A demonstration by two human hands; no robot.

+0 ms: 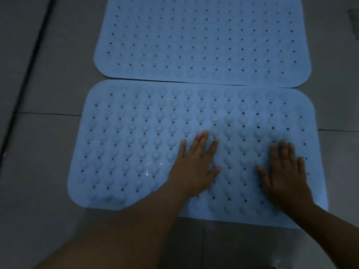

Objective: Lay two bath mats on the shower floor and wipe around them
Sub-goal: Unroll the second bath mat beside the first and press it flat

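1. Near mat (136, 136) flat on floor (48, 84), far edge touching far mat (202, 39).
2. Left hand (196, 167) and right hand (283, 171) spread flat, pressing.
3. Press outward toward corners, seating suction cups evenly.

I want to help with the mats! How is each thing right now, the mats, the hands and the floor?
near mat: flat on the floor, both hands pressing it.
far mat: flat, its edge meeting the near mat.
left hand: open, fingers spread.
right hand: open, fingers spread.
floor: grey tiles, dim.
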